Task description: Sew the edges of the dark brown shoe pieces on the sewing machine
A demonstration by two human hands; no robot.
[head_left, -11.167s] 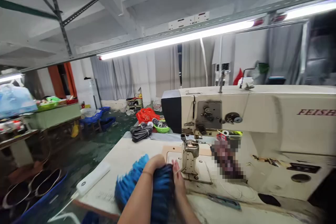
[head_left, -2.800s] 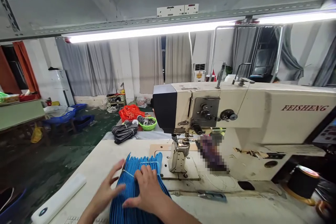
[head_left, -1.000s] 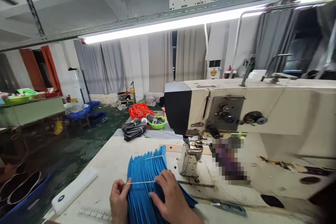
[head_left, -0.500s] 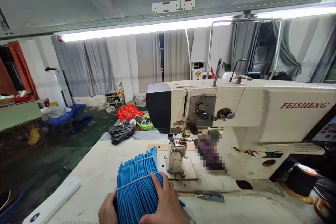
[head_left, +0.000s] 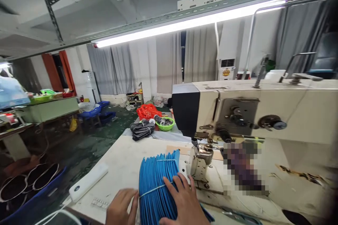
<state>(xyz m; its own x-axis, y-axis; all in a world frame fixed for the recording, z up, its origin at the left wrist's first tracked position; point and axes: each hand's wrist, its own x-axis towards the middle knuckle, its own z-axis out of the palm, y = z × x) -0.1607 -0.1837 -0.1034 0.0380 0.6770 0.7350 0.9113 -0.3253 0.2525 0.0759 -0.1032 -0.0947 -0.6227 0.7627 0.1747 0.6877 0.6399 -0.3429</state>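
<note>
A thick bundle of thin blue pieces [head_left: 155, 200], stacked side by side and tied with white bands, stands on the white machine table. My left hand [head_left: 121, 205] presses against its left side, the fingertips by the end of the front band. Across its right side lies my right hand [head_left: 183, 200], the fingers spread and curved over the pieces, so the bundle is held between both hands. Just beyond my right hand rises the post bed [head_left: 199, 168] of a cream sewing machine [head_left: 274, 98]. The bundle's lower end is cut off by the frame.
Thread snips [head_left: 241, 216] lie to the right. A white bar-shaped device [head_left: 88, 182] rests at the table's left edge. Behind are a tied dark grey bundle [head_left: 142, 129], a green basket [head_left: 165, 125] and a red plastic bag [head_left: 149, 111]. A blue tub [head_left: 39, 193] stands lower left.
The view has swung left, so the table and machine sit further right in it. Both hands remain on the blue bundle; the left hand's fingers look straighter along its side.
</note>
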